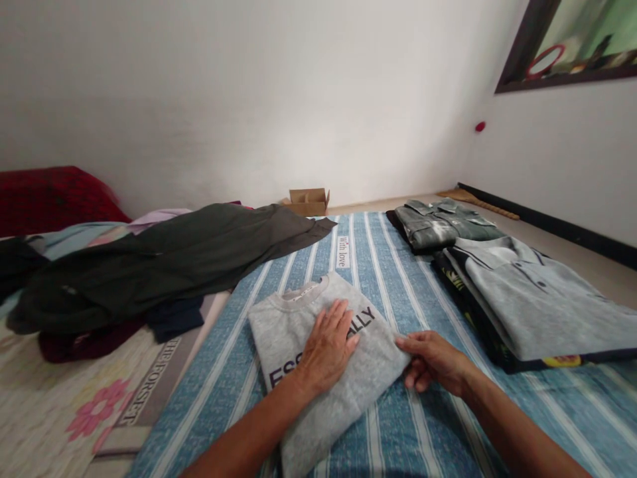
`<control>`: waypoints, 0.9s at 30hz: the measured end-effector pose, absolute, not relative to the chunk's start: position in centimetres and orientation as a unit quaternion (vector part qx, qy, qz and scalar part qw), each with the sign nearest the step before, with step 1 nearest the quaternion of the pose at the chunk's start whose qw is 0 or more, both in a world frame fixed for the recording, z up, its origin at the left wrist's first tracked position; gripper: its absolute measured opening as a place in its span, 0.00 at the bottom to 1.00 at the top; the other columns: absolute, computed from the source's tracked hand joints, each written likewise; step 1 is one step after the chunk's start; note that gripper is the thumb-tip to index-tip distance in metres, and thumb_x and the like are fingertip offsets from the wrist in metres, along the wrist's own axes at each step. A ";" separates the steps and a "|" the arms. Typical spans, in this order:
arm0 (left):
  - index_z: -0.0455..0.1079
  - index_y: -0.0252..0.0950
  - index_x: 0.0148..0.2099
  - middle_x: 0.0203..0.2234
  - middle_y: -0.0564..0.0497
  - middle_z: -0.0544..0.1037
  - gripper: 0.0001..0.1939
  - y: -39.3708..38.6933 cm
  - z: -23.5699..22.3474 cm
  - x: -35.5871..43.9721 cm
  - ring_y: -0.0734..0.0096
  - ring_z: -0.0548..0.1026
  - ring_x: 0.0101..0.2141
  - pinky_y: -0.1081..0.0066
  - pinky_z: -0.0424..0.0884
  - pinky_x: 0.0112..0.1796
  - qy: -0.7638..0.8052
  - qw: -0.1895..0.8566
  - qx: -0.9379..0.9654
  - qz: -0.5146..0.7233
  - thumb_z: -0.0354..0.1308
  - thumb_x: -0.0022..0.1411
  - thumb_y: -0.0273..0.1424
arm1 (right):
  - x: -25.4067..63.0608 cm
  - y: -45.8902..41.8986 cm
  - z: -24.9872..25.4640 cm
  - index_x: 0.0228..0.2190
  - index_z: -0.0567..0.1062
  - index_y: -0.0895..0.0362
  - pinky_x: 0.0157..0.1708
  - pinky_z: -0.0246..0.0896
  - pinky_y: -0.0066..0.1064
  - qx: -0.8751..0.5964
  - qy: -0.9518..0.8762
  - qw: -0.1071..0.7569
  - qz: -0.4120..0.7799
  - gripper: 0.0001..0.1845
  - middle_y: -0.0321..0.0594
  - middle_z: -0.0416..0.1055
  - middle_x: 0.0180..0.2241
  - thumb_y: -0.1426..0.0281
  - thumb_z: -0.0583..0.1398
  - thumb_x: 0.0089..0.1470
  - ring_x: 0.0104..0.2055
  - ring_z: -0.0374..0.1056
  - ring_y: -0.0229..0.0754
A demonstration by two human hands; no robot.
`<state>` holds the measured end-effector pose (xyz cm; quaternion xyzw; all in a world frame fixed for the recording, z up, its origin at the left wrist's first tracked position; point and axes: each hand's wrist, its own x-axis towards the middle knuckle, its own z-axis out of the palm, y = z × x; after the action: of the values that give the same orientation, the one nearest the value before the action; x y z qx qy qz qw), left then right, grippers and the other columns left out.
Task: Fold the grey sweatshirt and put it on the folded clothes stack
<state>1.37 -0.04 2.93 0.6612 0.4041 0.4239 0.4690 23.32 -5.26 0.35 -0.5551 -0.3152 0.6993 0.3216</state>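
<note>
A grey T-shirt point(363, 372) with dark lettering lies folded in front of me, its round collar facing away. My left hand point(329, 345) rests flat on the chest, covering part of the print, with the fingers stretched out. At the shirt's right edge, my right hand point(432, 358) pinches the fabric between thumb and fingers. Under the shirt spreads a blue-and-white striped cloth point(293, 269) with a "With love" label.
On the right are a folded grey polo shirt point(527, 299) atop dark garments and a folded grey-green shirt point(445, 222). A dark garment point(149, 265) heaps over other clothes at left. A small cardboard box point(307, 201) stands by the back wall.
</note>
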 end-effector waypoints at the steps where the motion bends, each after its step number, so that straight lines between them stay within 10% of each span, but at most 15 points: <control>1: 0.72 0.40 0.44 0.55 0.46 0.68 0.19 -0.3 3.2 0.9 0.54 0.52 0.62 0.58 0.34 0.62 0.407 0.448 0.669 0.432 0.64 0.47 0.24 | 23.3 -5.3 0.3 0.28 0.66 0.59 0.11 0.57 0.19 -0.555 -0.313 0.326 0.698 0.14 0.38 0.70 0.19 0.60 0.59 0.53 0.17 0.68 0.36; 10: 0.70 0.40 0.44 0.54 0.43 0.67 0.20 -4.5 2.2 -8.6 0.47 0.59 0.58 0.51 0.48 0.61 0.609 0.191 0.621 0.456 0.64 0.46 0.32 | 23.1 -5.9 -0.3 0.27 0.64 0.57 0.12 0.57 0.19 -0.569 -0.297 0.359 0.678 0.15 0.37 0.71 0.21 0.60 0.62 0.50 0.19 0.69 0.35; 15: 0.73 0.42 0.39 0.49 0.45 0.72 0.12 -5.1 4.1 -5.9 0.50 0.63 0.55 0.54 0.50 0.61 0.526 0.260 0.668 0.457 0.63 0.50 0.32 | 23.3 -5.4 0.1 0.24 0.64 0.57 0.14 0.57 0.20 -0.582 -0.326 0.338 0.664 0.16 0.38 0.70 0.19 0.59 0.62 0.49 0.20 0.69 0.36; 27: 0.57 0.31 0.60 0.61 0.38 0.58 0.23 1.5 0.7 5.4 0.57 0.52 0.62 0.53 0.50 0.60 0.405 0.095 0.900 0.132 0.46 0.67 0.37 | 22.9 -5.0 0.0 0.19 0.64 0.56 0.17 0.56 0.22 -0.647 -0.374 0.391 0.537 0.12 0.29 0.63 0.15 0.65 0.62 0.37 0.19 0.63 0.33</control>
<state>5.36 1.52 0.74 0.8997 0.4053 0.1318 0.0947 22.91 -5.02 -0.05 -0.6472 -0.3740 0.5368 0.3913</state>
